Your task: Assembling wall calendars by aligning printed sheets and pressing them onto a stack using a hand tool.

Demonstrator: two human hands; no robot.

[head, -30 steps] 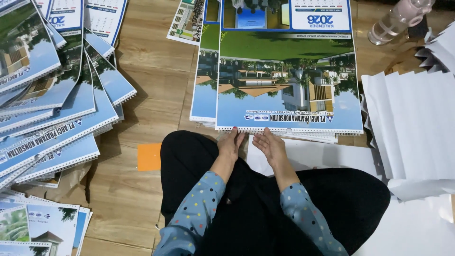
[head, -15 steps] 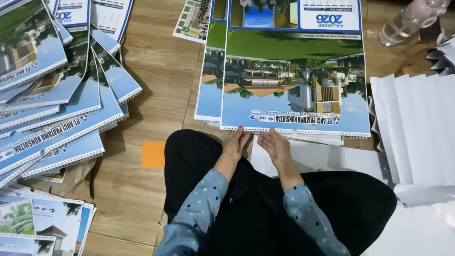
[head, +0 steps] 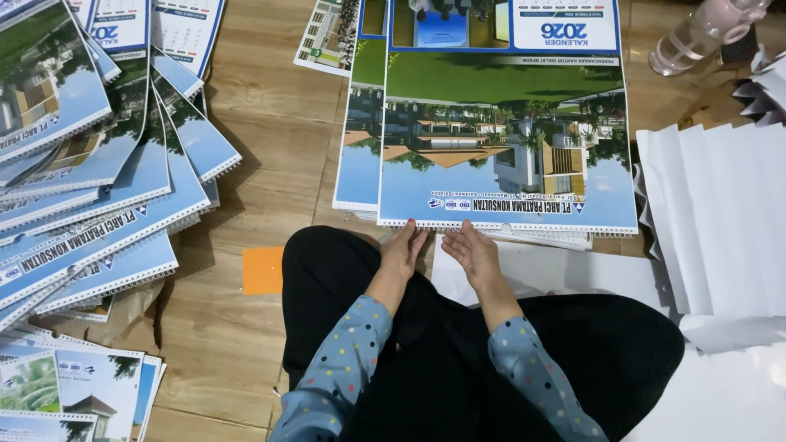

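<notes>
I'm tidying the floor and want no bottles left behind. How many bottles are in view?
1. A clear bottle lies at the top right, beyond the white paper stack. Others may be hidden outside the frame.

A fanned heap of spiral-bound calendars (head: 98, 188) fills the left side of the frame, lying on the wooden floor (head: 278, 139). A small orange paper square (head: 263, 270) sits on the boards at lower centre-left. A clear plastic bottle (head: 704, 33) lies at the upper right. Stacked white paper sheets (head: 720, 221) cover the right edge.
</notes>
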